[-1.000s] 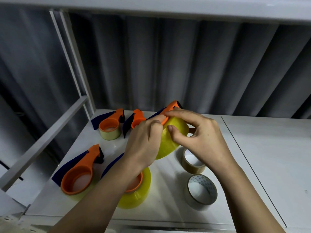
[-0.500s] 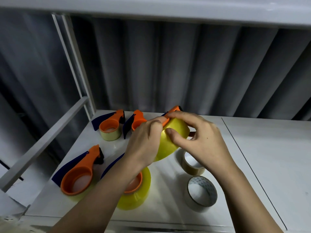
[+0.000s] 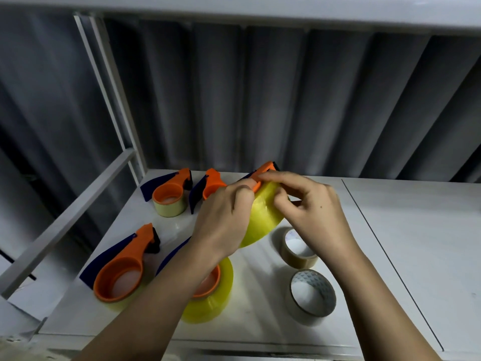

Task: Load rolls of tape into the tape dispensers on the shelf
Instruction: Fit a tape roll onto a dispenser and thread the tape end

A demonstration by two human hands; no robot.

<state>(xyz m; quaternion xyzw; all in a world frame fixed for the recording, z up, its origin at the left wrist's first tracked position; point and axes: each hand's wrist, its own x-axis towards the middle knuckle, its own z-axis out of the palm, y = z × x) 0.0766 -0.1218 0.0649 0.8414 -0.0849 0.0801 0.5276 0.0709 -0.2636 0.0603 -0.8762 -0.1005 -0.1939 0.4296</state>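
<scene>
Above the white shelf (image 3: pixel 260 327) I hold an orange tape dispenser (image 3: pixel 265 169) loaded with a yellow tape roll (image 3: pixel 263 217), tilted on edge. My left hand (image 3: pixel 223 220) grips the dispenser and roll from the left. My right hand (image 3: pixel 312 207) pinches at the roll's top edge by the orange head, fingers curled. Loaded orange-and-blue dispensers lie on the shelf: one at the front left (image 3: pixel 122 272), one under my left forearm (image 3: pixel 210 290), one at the back left (image 3: pixel 169 194). Another dispenser (image 3: pixel 210 186) lies behind my left hand.
Two loose rolls of brownish tape lie flat to the right: one (image 3: pixel 299 251) under my right hand, one (image 3: pixel 312 295) nearer the front. A white rail (image 3: pixel 67 220) and upright post (image 3: pixel 109 95) bound the left side. A second shelf panel (image 3: pixel 416 243) extends right; corrugated wall behind.
The held dispenser and roll shifted slightly lower. My right thumb and fingers curled in tighter on the roll's top edge. Nothing on the shelf moved.
</scene>
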